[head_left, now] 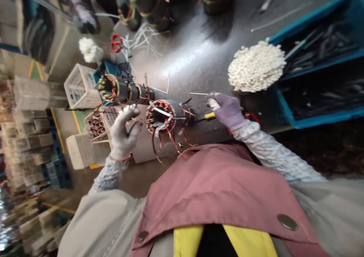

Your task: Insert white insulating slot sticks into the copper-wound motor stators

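Note:
A motor stator (pixel 182 113) lies on its side on the dark bench, its wound copper end facing left and red leads hanging off the front. A white strip (pixel 162 112) crosses its bore. Just left of that end is my left hand (pixel 125 130) in a white knit glove, fingers curved and thumb apart, with nothing visible in it. My right hand (pixel 227 109), in a purple and white glove, pinches a thin white rod (pixel 198 93) that points left. Beside its fingers lies a yellow-handled tool (pixel 209 115), perhaps a screwdriver.
More stators (pixel 125 90) stand behind and at the back. A mound of short white pieces (pixel 256 66) sits beside blue bins (pixel 292 122) of dark parts. Red-handled scissors (pixel 116 43) and white strips (pixel 143 39) lie at back left, near a white crate (pixel 82 86). Another person's hand (pixel 87 18) shows upper left.

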`<state>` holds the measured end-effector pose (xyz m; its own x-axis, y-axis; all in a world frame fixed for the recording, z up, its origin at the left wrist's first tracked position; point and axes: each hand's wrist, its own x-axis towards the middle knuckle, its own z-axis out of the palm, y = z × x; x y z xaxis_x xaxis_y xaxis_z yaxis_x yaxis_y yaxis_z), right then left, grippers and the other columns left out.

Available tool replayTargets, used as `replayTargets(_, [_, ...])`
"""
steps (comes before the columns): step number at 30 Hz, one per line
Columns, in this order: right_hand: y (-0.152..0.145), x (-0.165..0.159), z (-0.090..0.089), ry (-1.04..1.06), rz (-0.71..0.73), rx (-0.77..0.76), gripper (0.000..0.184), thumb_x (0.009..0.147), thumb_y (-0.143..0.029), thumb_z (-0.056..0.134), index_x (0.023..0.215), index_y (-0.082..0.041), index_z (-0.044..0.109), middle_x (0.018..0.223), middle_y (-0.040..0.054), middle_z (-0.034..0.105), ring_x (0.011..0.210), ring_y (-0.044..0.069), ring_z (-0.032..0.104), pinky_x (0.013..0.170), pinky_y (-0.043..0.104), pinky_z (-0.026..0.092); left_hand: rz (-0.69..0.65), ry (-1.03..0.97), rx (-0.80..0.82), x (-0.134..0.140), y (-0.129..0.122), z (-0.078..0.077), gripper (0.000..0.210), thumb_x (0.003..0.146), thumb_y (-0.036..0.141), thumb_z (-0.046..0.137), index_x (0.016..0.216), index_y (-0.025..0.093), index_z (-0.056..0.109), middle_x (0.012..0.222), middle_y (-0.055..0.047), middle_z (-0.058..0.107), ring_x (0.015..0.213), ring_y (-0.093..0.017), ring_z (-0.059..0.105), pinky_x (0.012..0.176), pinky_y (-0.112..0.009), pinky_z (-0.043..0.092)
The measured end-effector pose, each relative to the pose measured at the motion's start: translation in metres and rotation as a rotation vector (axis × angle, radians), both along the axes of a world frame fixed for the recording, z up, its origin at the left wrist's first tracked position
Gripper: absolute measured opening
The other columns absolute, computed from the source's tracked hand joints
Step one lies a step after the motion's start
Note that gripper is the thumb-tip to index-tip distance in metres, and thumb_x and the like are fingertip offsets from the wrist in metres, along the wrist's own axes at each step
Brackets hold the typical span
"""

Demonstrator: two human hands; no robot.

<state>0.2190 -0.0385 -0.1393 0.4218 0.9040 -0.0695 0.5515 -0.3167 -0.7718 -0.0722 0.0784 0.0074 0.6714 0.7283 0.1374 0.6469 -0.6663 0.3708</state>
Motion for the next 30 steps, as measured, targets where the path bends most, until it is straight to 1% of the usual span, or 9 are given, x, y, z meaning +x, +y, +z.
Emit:
replayTargets(2, [-0.008, -0.001, 0.024, -0.083, -0.027, 0.243, 0.030, 0.096, -0.030, 0.046, 0.108, -0.017, 0.070, 0.101, 0.0109, 0.075, 0.096, 0.025, 0.070, 0.088, 0.039, 0.054, -0.116, 0.034, 0.077, 0.015, 0.017, -0.001, 0.046, 0.089, 0.035, 0.058, 0.133, 0.021, 0.052, 0.130, -0.011, 0.061, 0.120, -0.024, 0.059, 0.100, -0.040, 0.052])
replayTargets(5, [-0.009, -0.016, 0.064, -0.212, 0.126, 0.468, 0.031, 0.096, -0.031, 0.047, 0.113, -0.016, 0.068, 0.105, 0.0116, 0.073, 0.099, 0.025, 0.068, 0.090, 0.038, 0.054, -0.324, 0.332, 0.125, 0.050, 0.043, 0.000, 0.037, 0.091, 0.030, 0.055, 0.127, 0.021, 0.060, 0.123, -0.012, 0.066, 0.109, -0.024, 0.063, 0.091, -0.040, 0.052])
replayTargets(9, [0.000, -0.042, 0.093, -0.409, 0.464, 0.414, 0.037, 0.092, -0.028, 0.054, 0.125, -0.015, 0.064, 0.127, 0.0142, 0.065, 0.116, 0.028, 0.059, 0.099, 0.043, 0.049, -0.466, 0.615, 0.172, 0.077, 0.049, 0.005, 0.029, 0.093, 0.022, 0.049, 0.115, 0.024, 0.069, 0.104, -0.009, 0.070, 0.099, -0.024, 0.064, 0.087, -0.039, 0.046])
replayTargets(14, [0.006, -0.058, 0.100, -0.653, 0.609, 0.175, 0.054, 0.089, -0.031, 0.060, 0.139, -0.011, 0.055, 0.143, 0.0189, 0.053, 0.129, 0.034, 0.047, 0.106, 0.050, 0.038, -0.251, 0.477, -0.100, 0.063, 0.038, 0.009, 0.039, 0.094, 0.033, 0.051, 0.131, 0.025, 0.060, 0.119, -0.008, 0.065, 0.102, -0.023, 0.064, 0.085, -0.034, 0.048])
replayTargets(18, [0.016, -0.062, 0.105, -0.704, 0.645, 0.097, 0.062, 0.088, -0.046, 0.064, 0.138, -0.011, 0.056, 0.144, 0.0199, 0.052, 0.126, 0.037, 0.049, 0.104, 0.050, 0.039, -0.214, 0.550, -0.116, 0.066, 0.028, 0.020, 0.085, 0.077, 0.048, 0.074, 0.150, 0.023, 0.037, 0.140, -0.014, 0.051, 0.110, -0.029, 0.062, 0.084, -0.035, 0.050])
replayTargets(19, [0.019, -0.062, 0.105, -0.706, 0.656, 0.088, 0.062, 0.087, -0.047, 0.066, 0.137, -0.011, 0.058, 0.143, 0.0198, 0.053, 0.125, 0.037, 0.050, 0.103, 0.049, 0.040, -0.212, 0.621, -0.099, 0.072, 0.027, 0.023, 0.080, 0.077, 0.046, 0.074, 0.147, 0.022, 0.042, 0.137, -0.016, 0.053, 0.109, -0.031, 0.063, 0.083, -0.037, 0.050])
replayTargets(22, [0.023, -0.064, 0.104, -0.704, 0.679, 0.081, 0.062, 0.085, -0.045, 0.069, 0.135, -0.010, 0.059, 0.143, 0.0205, 0.053, 0.125, 0.036, 0.051, 0.104, 0.048, 0.040, -0.224, 0.805, -0.058, 0.096, 0.027, 0.026, 0.036, 0.090, 0.026, 0.056, 0.123, 0.016, 0.065, 0.114, -0.017, 0.066, 0.102, -0.033, 0.066, 0.082, -0.040, 0.049])
replayTargets(25, [0.023, -0.065, 0.100, -0.659, 0.680, 0.089, 0.064, 0.085, -0.044, 0.070, 0.137, -0.009, 0.057, 0.144, 0.0220, 0.052, 0.127, 0.036, 0.049, 0.105, 0.049, 0.040, -0.227, 0.849, -0.099, 0.111, 0.034, 0.023, 0.023, 0.086, 0.013, 0.053, 0.095, 0.013, 0.074, 0.090, -0.014, 0.071, 0.093, -0.030, 0.067, 0.081, -0.040, 0.049])
replayTargets(30, [0.025, -0.064, 0.096, -0.542, 0.671, 0.081, 0.060, 0.085, -0.039, 0.070, 0.135, -0.008, 0.058, 0.147, 0.0214, 0.049, 0.129, 0.038, 0.046, 0.107, 0.051, 0.039, -0.393, 0.509, -0.557, 0.083, 0.024, 0.020, 0.018, 0.084, 0.026, 0.061, 0.091, 0.015, 0.073, 0.067, -0.001, 0.067, 0.066, -0.015, 0.061, 0.066, -0.026, 0.050])
